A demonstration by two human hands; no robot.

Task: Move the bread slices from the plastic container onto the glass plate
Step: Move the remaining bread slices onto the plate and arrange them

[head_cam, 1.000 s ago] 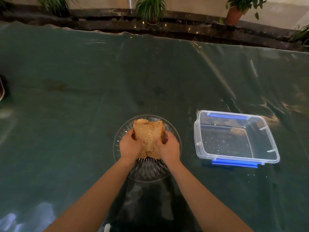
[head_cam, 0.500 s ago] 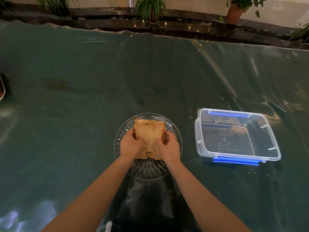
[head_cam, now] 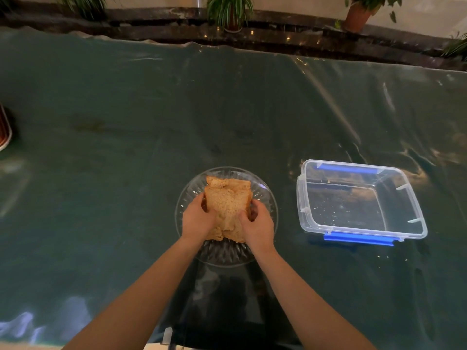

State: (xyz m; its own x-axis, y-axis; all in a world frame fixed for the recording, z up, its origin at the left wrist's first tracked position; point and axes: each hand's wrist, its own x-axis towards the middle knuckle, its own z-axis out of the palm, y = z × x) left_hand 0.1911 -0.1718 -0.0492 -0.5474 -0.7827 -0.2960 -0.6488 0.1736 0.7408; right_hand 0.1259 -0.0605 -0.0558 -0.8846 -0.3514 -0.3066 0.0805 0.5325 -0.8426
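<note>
Bread slices point(head_cam: 227, 210) look soft, light and squishy, so grab them by the side crusts, no squeezing. Left hand point(head_cam: 198, 219) and right hand point(head_cam: 257, 224) pinch the tan, floppy stack between them, over the glass plate point(head_cam: 265, 195). Plastic container point(head_cam: 313, 223), right of the right hand, holds just crumbs.

Bread slices point(head_cam: 227, 205) on glass plate point(head_cam: 265, 198) — plastic container point(head_cam: 414, 218) to right, apart; potted plants point(head_cam: 230, 11) behind table point(head_cam: 126, 122).
</note>
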